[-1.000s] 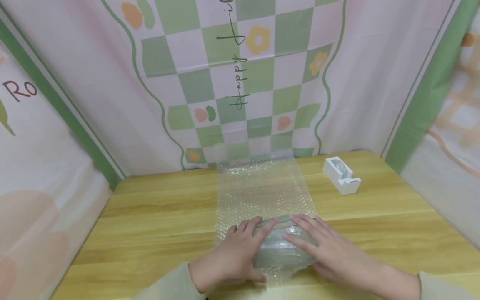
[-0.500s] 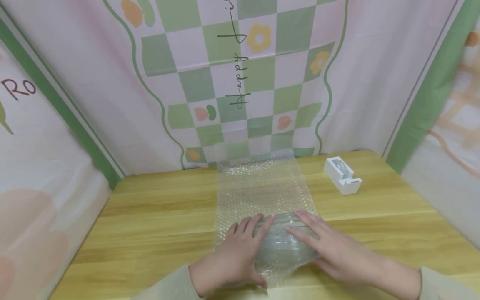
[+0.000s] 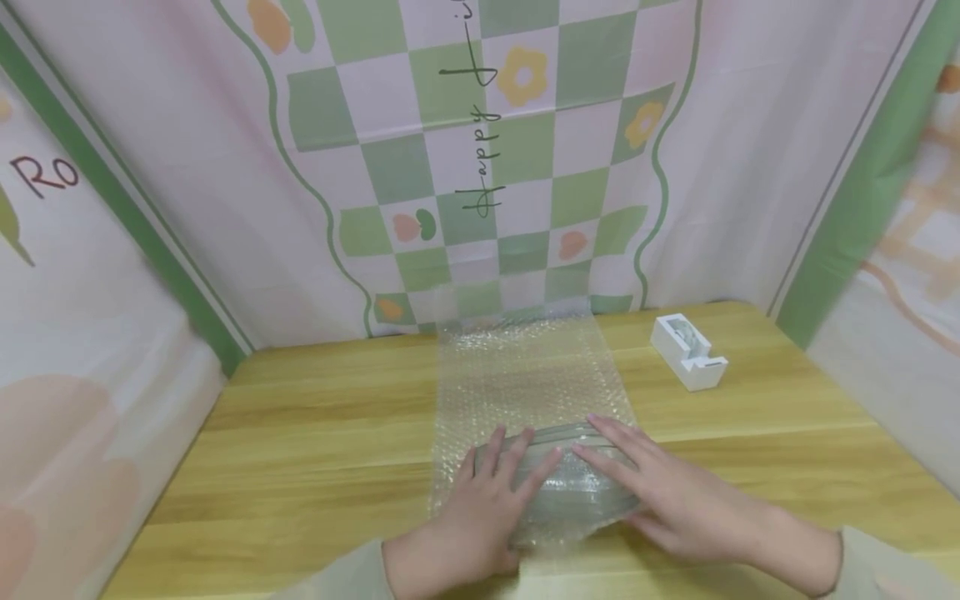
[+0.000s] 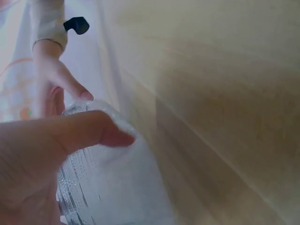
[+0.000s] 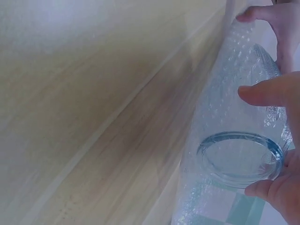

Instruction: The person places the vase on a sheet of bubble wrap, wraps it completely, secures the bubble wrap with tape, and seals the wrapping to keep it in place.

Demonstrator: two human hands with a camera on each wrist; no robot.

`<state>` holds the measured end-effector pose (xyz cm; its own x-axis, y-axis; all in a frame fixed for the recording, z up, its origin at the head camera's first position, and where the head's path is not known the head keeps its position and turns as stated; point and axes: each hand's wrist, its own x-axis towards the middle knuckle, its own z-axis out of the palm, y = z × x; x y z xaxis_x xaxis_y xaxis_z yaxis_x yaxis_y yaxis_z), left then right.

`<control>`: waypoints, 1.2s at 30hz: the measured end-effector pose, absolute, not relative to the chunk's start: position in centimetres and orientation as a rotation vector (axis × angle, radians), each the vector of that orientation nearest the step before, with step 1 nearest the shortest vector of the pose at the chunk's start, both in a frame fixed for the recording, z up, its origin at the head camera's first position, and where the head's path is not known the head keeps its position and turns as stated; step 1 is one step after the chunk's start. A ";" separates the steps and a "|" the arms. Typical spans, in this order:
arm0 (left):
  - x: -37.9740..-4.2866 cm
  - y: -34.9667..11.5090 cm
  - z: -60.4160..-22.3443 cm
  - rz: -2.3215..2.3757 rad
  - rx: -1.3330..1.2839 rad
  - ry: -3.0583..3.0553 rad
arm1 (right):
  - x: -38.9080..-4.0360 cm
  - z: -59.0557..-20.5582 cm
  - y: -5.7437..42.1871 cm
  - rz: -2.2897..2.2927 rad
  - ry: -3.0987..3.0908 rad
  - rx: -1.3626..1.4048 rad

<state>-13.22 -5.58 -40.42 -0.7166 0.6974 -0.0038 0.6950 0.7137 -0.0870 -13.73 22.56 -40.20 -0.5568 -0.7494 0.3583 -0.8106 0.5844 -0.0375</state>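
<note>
A clear glass vessel (image 3: pixel 577 479) with ribbed sides lies on its side at the near end of a strip of bubble wrap (image 3: pixel 525 375), partly wrapped in it. My left hand (image 3: pixel 480 508) holds its left part, fingers spread over the top and thumb on the near side. At the right end my right hand (image 3: pixel 682 500) holds it the same way. In the right wrist view, a round glass ring (image 5: pixel 236 136) shows through the wrap (image 5: pixel 225 93) close to my fingers. The left wrist view has my left thumb (image 4: pixel 84 133) over the film-covered near side.
The strip runs away from me across the wooden table (image 3: pixel 322 417) to its far edge, against a patterned curtain (image 3: pixel 517 150). A white tape dispenser (image 3: pixel 686 354) stands at the back right. More curtains hang at both sides.
My left hand has shifted, its fingers now lying further over the top of the glass vessel and its thumb tucked lower. The right hand has barely moved. The tape dispenser stays put.
</note>
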 end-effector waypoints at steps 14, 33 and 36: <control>-14.9 -6.4 -39.2 0.047 -1.296 -2.834 | -14.1 -40.4 21.8 0.288 -2.589 1.185; -16.8 -6.7 -38.1 -0.185 -1.328 -2.990 | -16.5 -41.8 21.4 0.279 -2.351 1.213; -17.3 -7.1 -38.3 -0.269 -1.327 -2.986 | -16.8 -41.8 21.7 0.274 -2.365 1.225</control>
<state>-17.25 -7.10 -38.27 -0.6646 0.7449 -0.0582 0.7225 0.6606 0.2039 -16.84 21.66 -41.77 -0.4978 -0.7199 0.4837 -0.8114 0.5835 0.0333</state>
